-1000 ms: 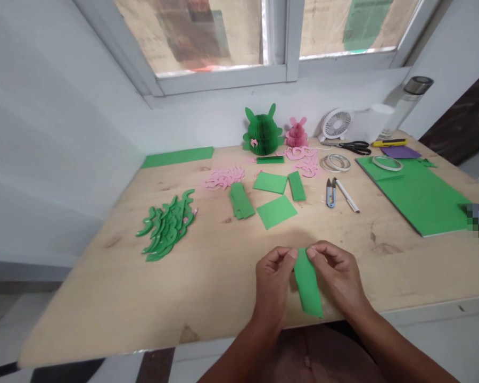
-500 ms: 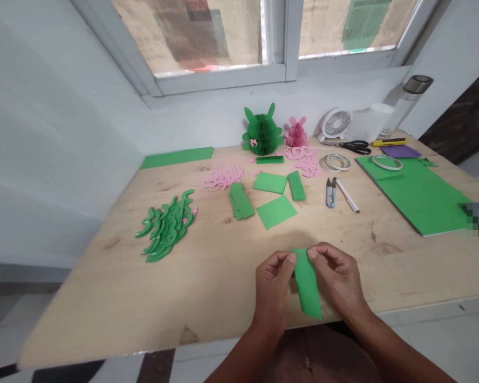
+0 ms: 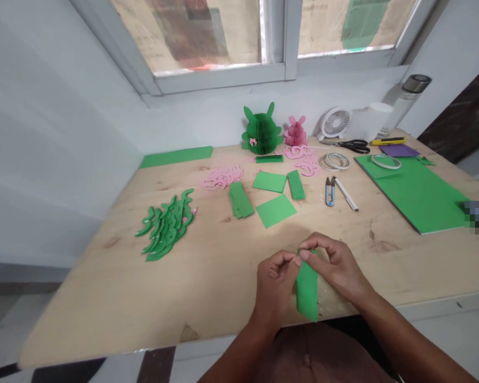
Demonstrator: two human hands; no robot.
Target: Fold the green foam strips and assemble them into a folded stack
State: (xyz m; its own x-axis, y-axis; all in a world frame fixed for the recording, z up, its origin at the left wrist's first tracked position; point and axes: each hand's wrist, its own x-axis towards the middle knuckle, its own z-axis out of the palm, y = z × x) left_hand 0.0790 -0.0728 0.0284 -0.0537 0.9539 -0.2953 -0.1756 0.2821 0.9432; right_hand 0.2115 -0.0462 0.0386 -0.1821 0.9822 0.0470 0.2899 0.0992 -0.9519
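A strip of green paper (image 3: 307, 292) hangs upright at the table's front edge, pinched at its top left corner. My left hand (image 3: 277, 279) grips that corner between thumb and forefinger. Across the top edge reaches my right hand (image 3: 335, 263), its thumb and fingertips closed on the same corner, close to the left thumb. The fingers partly cover the paper's upper edge. Just beyond the hands lie a flat green paper rectangle (image 3: 277, 211), another green rectangle (image 3: 270, 181), a narrow folded green piece (image 3: 296, 184) and a small stack of green strips (image 3: 241, 200).
Curved green cut-outs (image 3: 170, 226) are piled at left, pink cut-outs (image 3: 224, 176) behind. Blue thread snips (image 3: 330, 192), a white pen (image 3: 345, 193), tape rolls (image 3: 337, 161) and a green sheet (image 3: 415, 194) lie right. Paper figures (image 3: 262, 133), a fan (image 3: 336, 123) and scissors (image 3: 351, 146) stand or lie at the back.
My right hand has moved left along the strip's top edge, from the right corner to the left corner beside my left thumb. The strip now hangs straighter.
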